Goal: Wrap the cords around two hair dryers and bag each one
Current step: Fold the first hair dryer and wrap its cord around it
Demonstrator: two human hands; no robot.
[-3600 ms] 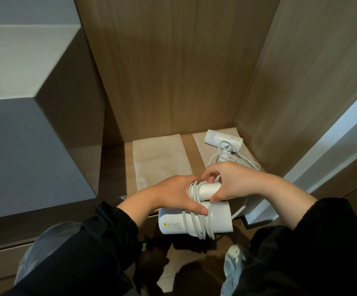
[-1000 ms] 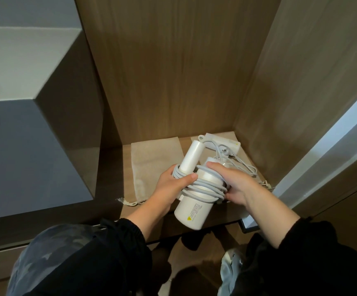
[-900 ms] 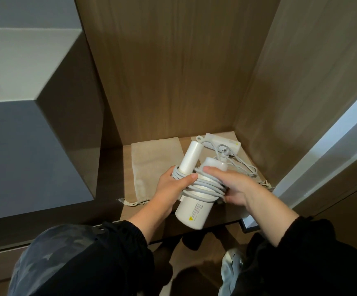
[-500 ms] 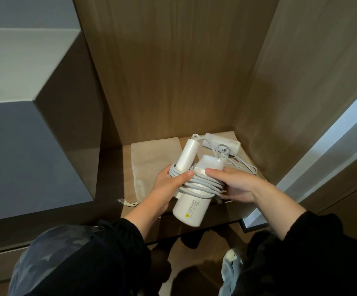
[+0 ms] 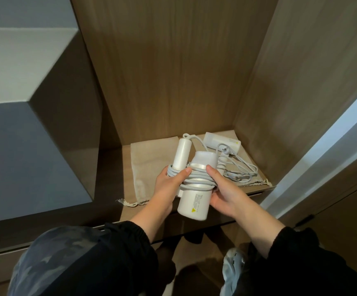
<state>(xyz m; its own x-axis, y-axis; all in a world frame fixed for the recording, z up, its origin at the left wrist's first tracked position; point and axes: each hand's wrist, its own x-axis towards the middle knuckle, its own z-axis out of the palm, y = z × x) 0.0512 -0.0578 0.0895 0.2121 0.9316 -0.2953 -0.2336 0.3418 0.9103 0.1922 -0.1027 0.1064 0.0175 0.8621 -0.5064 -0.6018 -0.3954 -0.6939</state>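
Two beige drawstring pouches lie flat on the wooden shelf [image 5: 125, 167] of a niche. The left pouch [image 5: 145, 163] is partly covered by the hands. On the right pouch [image 5: 256, 180] lies the second hair dryer [image 5: 222, 142], on top of the cloth and not inside it, with its loose grey cord [image 5: 242, 167] in a heap beside it.

The first hair dryer [image 5: 194, 201], white, is held just above the front of the shelf, with its handle [image 5: 181, 154] pointing to the back wall. Its cord [image 5: 194, 176] is wound several times around the barrel and the base of the handle. The left hand [image 5: 169, 185] grips the barrel from the left, with the thumb lying over the coils. The right hand [image 5: 226, 194] holds it from the right; its thumb presses on the coils and the fingers are curled under the barrel.

On the barrel there is a yellow warning triangle [image 5: 193, 209] and some lines of small grey print, too small to read. The second dryer also has a small yellow mark, which is not legible.

A grey cabinet [image 5: 23, 150] stands at the left. Below the shelf are seen a camouflage-pattern knee [image 5: 51, 263] and a white shoe [image 5: 233, 261].
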